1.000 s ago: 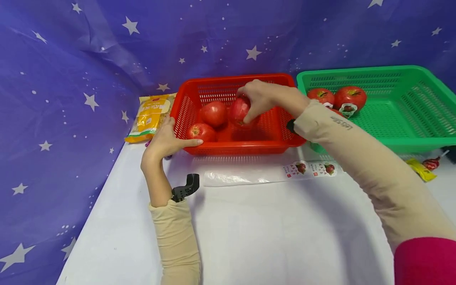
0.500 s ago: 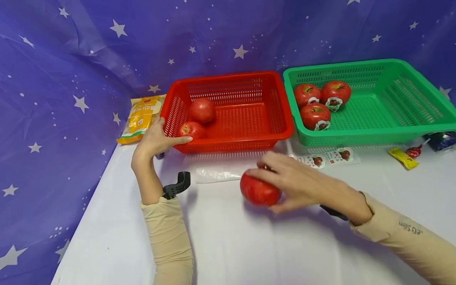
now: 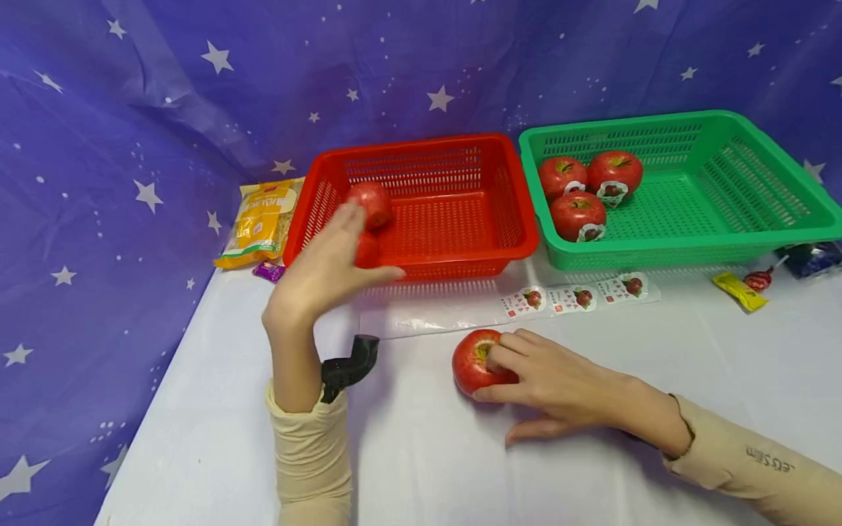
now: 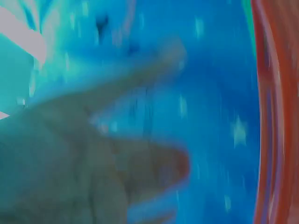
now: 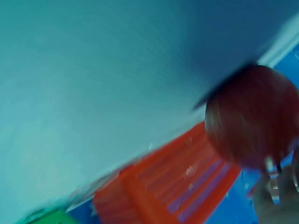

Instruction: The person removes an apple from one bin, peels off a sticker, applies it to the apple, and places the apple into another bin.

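Apple (image 3: 475, 361) set down at frame centre — we steady it.
Our right hand (image 3: 559, 376) curls round it; left hand (image 3: 329, 269) hovers open, empty — sticker strip (image 3: 579, 296) likely next.

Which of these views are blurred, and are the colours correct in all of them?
Head view: mostly sharp with natural colours; only the left hand is smeared by motion, in front of the red basket. Left wrist view: heavy motion blur and a blue-green cast. Right wrist view: also blurred and tinted teal, though the apple can be recognised; the right hand holds it on the table.
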Demonstrator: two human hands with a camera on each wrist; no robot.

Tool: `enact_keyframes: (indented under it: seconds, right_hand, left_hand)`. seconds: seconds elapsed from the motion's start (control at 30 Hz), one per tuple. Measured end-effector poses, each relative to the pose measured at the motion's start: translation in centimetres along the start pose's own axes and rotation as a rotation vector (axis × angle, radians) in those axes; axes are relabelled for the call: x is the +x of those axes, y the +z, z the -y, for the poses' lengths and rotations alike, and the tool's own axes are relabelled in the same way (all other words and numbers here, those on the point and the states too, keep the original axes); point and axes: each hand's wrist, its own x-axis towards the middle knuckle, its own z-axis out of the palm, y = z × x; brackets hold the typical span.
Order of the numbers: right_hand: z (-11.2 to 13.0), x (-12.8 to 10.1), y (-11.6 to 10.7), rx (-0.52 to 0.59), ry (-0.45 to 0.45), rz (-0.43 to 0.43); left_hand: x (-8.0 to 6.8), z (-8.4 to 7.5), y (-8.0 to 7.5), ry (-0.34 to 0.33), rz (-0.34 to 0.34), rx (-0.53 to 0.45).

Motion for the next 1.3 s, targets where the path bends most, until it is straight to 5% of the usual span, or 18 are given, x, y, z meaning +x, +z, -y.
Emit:
enact_keyframes:
  seconds: [0.1,0.17,0.3,0.37,0.5,0.67,0.8,0.93,1.3]
  right_hand:
    - [-0.1,-0.4,-0.9,0.101,0.037,-0.062]
    - [-0.8,-0.4,-1.5,0.129,0.059,-0.133]
    - [-3.5,-0.8,-2.4,0.086,0.237,-0.226]
    - [-5.0,-1.0,-2.4,0.056,0.381,-0.169]
    - [-7.4,-1.3,-1.4,0.071,0.612,0.096]
    - [-8.5,-1.8,0.1,0.226,0.74,0.257]
    - [-8.9,-2.0,0.4,0.311,0.786,0.244]
    - [-9.0,-2.0,0.3,0.343,0.789,0.242]
    - [-8.7,-1.8,1.1,0.362,0.731,0.216]
  left_hand:
    - [-0.7,-3.7,1.9,0.257,0.165,0.023]
    - [-0.8,-5.3,3.7,0.368,0.283,0.071]
    - [0.0,-6.9,7.0,0.406,0.425,0.184]
    - [0.5,-7.1,8.2,0.391,0.447,0.217]
    - [1.6,-7.3,9.5,0.443,0.492,0.203]
    - [3.6,-6.2,10.3,0.533,0.556,0.009]
    - [5.9,-4.3,10.7,0.405,0.509,-0.151]
    - [7.6,-3.5,12.5,0.301,0.382,-0.142]
    - [7.9,-4.6,15.5,0.198,0.168,-0.098]
